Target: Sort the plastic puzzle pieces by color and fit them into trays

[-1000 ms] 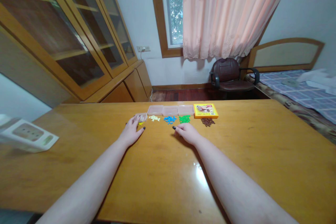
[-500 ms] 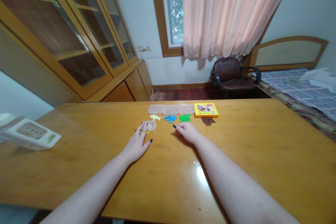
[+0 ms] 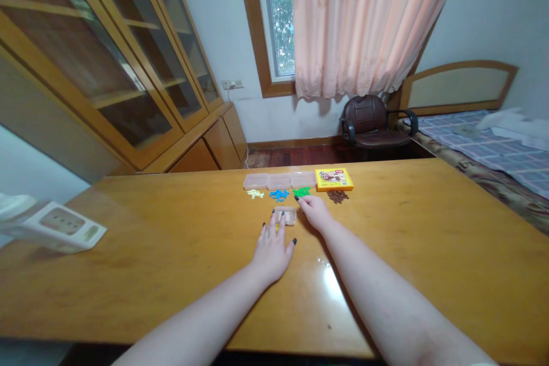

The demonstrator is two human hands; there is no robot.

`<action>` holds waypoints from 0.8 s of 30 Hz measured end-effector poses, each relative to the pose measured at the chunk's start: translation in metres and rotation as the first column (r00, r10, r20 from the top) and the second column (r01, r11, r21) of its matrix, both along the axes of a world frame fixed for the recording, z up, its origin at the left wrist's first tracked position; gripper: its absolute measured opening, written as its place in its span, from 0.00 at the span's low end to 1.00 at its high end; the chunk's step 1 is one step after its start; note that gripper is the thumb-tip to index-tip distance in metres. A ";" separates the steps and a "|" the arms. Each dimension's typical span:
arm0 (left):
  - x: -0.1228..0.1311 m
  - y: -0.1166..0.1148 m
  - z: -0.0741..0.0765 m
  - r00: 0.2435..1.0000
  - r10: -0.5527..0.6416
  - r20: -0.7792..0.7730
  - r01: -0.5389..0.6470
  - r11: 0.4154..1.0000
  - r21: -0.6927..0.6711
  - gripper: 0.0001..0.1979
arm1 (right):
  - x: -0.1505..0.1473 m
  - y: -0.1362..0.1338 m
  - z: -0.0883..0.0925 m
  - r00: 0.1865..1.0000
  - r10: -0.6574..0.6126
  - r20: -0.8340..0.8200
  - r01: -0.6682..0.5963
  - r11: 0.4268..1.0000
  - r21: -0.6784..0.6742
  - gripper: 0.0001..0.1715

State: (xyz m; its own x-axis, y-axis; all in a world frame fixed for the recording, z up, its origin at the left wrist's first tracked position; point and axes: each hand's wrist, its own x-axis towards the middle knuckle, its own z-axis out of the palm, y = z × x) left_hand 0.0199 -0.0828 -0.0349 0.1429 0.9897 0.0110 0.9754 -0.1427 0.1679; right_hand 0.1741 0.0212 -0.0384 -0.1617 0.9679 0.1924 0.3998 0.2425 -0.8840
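Observation:
My left hand point(image 3: 273, 250) lies with its fingers spread, fingertips on a small clear plastic box point(image 3: 291, 216). A few yellow pieces point(image 3: 277, 227) show beside that box, partly covered by the fingers. Just right of the box, my right hand point(image 3: 316, 213) is closed, thumb and fingers pressed together; whatever they hold is hidden. Its fingertips are close to a pile of small green pieces point(image 3: 302, 191). Further left lie a pile of blue pieces point(image 3: 279, 195) and one of pale cream pieces point(image 3: 255, 194).
Several clear plastic trays point(image 3: 256, 181) stand in a row behind the piles. A yellow box point(image 3: 334, 179) ends the row, with brown pieces point(image 3: 338, 197) before it. A white appliance point(image 3: 64, 226) stands on the table's left side. Beyond the table is a chair point(image 3: 369, 120).
My left hand has moved right, bringing the small clear box and yellow pieces with it, close to my right hand. The right hand has shifted slightly right, still closed. The view has turned a little.

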 end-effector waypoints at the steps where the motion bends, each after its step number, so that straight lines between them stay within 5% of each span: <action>1: 0.009 0.001 -0.001 1.000 0.019 0.015 -0.019 1.000 0.007 0.33 | 0.001 0.000 0.000 0.999 -0.032 -0.025 0.032 0.999 -0.011 0.24; 7: 0.048 0.006 -0.003 0.991 0.053 0.121 -0.051 0.999 -0.015 0.37 | 0.009 0.006 0.003 0.990 -0.053 -0.132 0.041 0.995 -0.093 0.21; 13: 0.047 0.003 -0.008 0.915 -0.018 0.403 0.035 0.999 -0.034 0.38 | 0.045 -0.011 0.006 0.982 0.026 -0.188 -0.061 0.981 -0.183 0.20; 15: 0.038 0.010 -0.008 0.813 0.030 0.582 -0.001 0.999 -0.050 0.40 | 0.055 -0.018 0.005 0.967 -0.023 -0.253 -0.014 0.990 -0.143 0.18; 18: 0.019 0.038 -0.001 0.514 0.131 0.848 -0.128 0.989 -0.076 0.35 | 0.059 -0.019 0.003 0.980 -0.039 -0.193 0.035 0.999 -0.028 0.14; 20: 0.001 0.060 0.011 0.359 0.122 0.925 -0.069 0.992 -0.104 0.27 | 0.056 -0.016 0.002 0.994 -0.041 -0.101 0.044 0.999 0.024 0.12; 22: -0.018 0.077 0.022 0.386 0.055 0.921 0.050 0.995 -0.081 0.22 | 0.052 -0.013 0.001 0.999 -0.030 -0.012 0.031 0.998 0.050 0.11; 24: -0.035 0.083 0.029 0.528 -0.055 0.848 0.109 0.994 -0.003 0.18 | 0.050 -0.010 0.000 0.998 -0.013 0.055 0.010 0.998 0.063 0.10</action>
